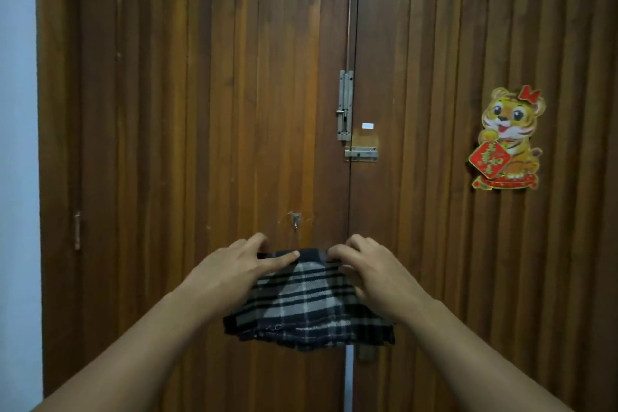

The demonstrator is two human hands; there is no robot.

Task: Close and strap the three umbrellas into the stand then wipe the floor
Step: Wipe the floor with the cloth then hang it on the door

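left hand point(234, 269): arm stretched forward, thumb and fingers pinch top edge of plaid cloth point(309, 303) | right hand point(371, 273): same, pinches other corner | cloth: hangs between hands before wooden door point(200, 110)

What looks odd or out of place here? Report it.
No umbrella, stand or floor shows. Both hands, left hand and right hand, pinch a plaid cloth up against the wooden door. Scratches surround the small keyhole.
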